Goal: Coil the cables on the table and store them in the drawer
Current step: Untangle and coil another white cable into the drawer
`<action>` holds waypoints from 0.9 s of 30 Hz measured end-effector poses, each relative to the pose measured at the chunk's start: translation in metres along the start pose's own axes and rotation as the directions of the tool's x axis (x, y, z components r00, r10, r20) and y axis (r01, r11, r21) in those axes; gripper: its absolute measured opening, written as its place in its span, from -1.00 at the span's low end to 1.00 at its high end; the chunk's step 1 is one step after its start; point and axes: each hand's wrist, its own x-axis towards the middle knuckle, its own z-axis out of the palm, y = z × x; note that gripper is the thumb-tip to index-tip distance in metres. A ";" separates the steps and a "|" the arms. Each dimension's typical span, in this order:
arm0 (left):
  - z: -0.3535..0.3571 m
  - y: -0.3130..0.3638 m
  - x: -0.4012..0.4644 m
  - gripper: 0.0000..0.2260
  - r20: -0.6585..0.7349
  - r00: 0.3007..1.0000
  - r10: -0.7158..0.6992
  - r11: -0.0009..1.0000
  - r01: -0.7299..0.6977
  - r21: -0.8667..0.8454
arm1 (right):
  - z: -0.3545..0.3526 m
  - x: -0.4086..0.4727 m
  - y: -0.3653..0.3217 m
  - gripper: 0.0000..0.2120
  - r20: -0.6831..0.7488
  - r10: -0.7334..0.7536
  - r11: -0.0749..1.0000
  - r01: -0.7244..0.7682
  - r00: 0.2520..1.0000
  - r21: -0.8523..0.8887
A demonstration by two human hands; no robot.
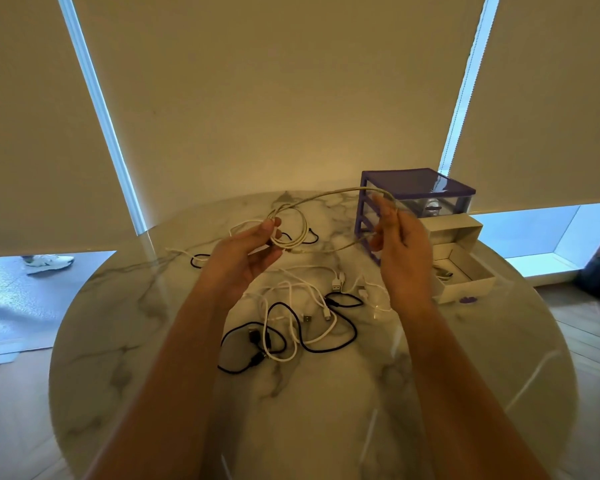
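- Left hand (248, 252) is pinching the coiled white cable (291, 233).
- Right hand (400, 249) is gripping its loose run, arching rightward between them.

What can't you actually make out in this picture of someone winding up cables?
Head view only:
- Open drawer: something dark lies inside, partly hidden by the right hand and too small to identify.
- White cable held in both hands: the left hand fingers cover part of the coil; loop count is blurred.
- Pile of cables: tangled, so no exact count.
- Purple organizer: lower drawers hidden behind the right hand.
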 end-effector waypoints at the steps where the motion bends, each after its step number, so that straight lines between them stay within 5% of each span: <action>1: 0.000 0.000 -0.001 -0.82 0.009 1.000 -0.010 1.000 0.010 0.007 | -0.001 0.001 0.000 -0.66 -0.023 -0.009 1.000 0.009 1.000 -0.003; 7: 0.003 -0.001 -0.003 -0.77 0.046 0.999 -0.016 0.998 0.013 0.059 | -0.001 0.000 -0.007 -0.76 -0.103 -0.008 0.998 0.014 0.995 0.058; 17: 0.008 -0.001 -0.006 -0.86 0.074 0.993 -0.097 0.994 0.092 0.061 | -0.004 0.000 -0.008 -0.65 -0.143 0.148 0.963 -0.110 0.979 0.244; 22: 0.015 -0.005 -0.008 -0.85 0.081 0.990 -0.119 0.990 0.113 0.084 | 0.003 -0.004 -0.009 -0.69 0.133 0.256 0.857 -0.288 0.958 0.428; 27: 0.018 -0.009 -0.008 -0.79 0.119 0.987 -0.105 0.986 0.087 0.144 | 0.018 -0.010 -0.004 -0.66 0.404 0.352 0.808 -0.492 0.844 0.325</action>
